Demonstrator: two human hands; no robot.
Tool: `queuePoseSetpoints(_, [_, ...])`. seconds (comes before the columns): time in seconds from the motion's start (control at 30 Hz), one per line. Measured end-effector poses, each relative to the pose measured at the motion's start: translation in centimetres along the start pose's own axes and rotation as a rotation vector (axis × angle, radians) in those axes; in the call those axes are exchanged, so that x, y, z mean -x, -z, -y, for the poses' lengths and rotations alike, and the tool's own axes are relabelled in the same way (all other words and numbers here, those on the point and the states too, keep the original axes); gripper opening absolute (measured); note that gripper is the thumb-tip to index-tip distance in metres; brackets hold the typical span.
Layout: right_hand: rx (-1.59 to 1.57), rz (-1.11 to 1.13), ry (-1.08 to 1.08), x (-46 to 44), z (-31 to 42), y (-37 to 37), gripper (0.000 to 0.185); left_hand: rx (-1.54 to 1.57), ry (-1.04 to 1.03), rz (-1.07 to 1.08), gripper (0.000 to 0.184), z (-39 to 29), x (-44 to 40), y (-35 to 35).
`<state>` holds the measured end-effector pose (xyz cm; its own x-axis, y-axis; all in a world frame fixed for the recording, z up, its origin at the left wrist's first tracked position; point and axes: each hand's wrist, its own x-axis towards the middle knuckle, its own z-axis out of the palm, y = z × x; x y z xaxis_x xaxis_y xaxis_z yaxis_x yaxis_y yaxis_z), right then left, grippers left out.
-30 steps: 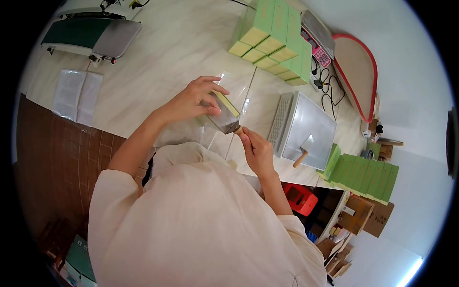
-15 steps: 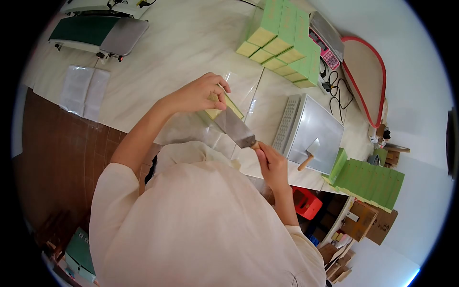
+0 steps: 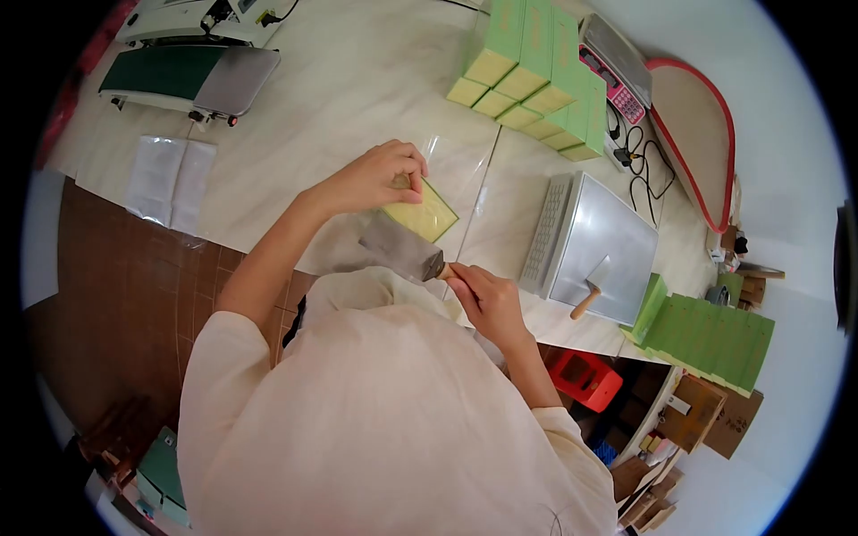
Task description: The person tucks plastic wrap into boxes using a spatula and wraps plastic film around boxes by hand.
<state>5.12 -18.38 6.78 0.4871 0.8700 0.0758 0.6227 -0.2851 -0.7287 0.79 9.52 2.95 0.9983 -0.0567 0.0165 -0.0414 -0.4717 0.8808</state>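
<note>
My left hand (image 3: 384, 179) is closed on the upper left part of a box with a pale yellow face and thin green edges (image 3: 427, 214), near the table's front edge. Its fingertips cover that end of the box. My right hand (image 3: 487, 299) grips the wooden handle of a scraper (image 3: 402, 250) with a wide, flat metal blade. The blade points left, just below the box on the side nearer my body. Clear plastic film lies around the box.
Green boxes (image 3: 527, 62) stand stacked at the back, beside a scale (image 3: 617, 58) and black cables. To the right, a metal-topped unit (image 3: 608, 241) bears a small trowel (image 3: 590, 290). More green boxes (image 3: 710, 339) line the right. Plastic bags (image 3: 170, 183) and a sealing machine (image 3: 188, 76) are left.
The scraper blade has come off the box and moved down and left toward my body. More of the box's yellow face shows. My left hand stays at the box. The camera view has shifted slightly.
</note>
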Motion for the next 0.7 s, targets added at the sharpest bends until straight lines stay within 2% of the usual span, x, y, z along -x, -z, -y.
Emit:
queuePoseSetpoints(0.07, [0.047,-0.024,-0.011,-0.6,-0.1,-0.2,0.016,0.014,0.004,-0.002,0.011,0.5,0.3,-0.2])
queuePoseSetpoints(0.13, [0.071,-0.041,-0.016,-0.7,-0.4,0.0,0.016,0.399,0.136,-0.183,0.026,1.1,0.6,-1.1])
queuePoseSetpoints(0.17, [0.095,-0.062,-0.027,-0.7,-0.6,0.1,0.016,0.401,0.136,-0.187,0.026,1.8,0.8,-1.7])
queuePoseSetpoints(0.23, [0.135,-0.101,-0.032,-0.7,-1.1,0.1,0.016,0.746,0.049,-0.402,0.051,3.7,1.2,-3.4])
queuePoseSetpoints(0.27, [0.172,-0.143,-0.041,-0.6,-1.2,0.1,0.016,0.751,0.049,-0.402,0.051,4.1,1.3,-4.3])
queuePoseSetpoints(0.33, [0.207,-0.169,-0.054,-0.6,-1.1,0.1,0.016,0.822,0.028,-0.599,0.073,4.7,1.6,-6.1])
queuePoseSetpoints(0.43, [0.275,-0.181,-0.057,-0.1,-0.9,-0.1,0.018,0.778,-0.002,-0.687,0.078,5.4,1.4,-7.5])
queuePoseSetpoints(0.6, [0.348,-0.138,-0.059,1.2,-0.6,0.4,0.022,0.661,0.009,-0.712,0.078,7.6,0.0,-7.7])
queuePoseSetpoints(0.7, [0.344,-0.055,-0.169,2.7,-0.1,1.1,0.025,0.657,-0.024,-0.731,0.073,8.3,-0.5,-7.8])
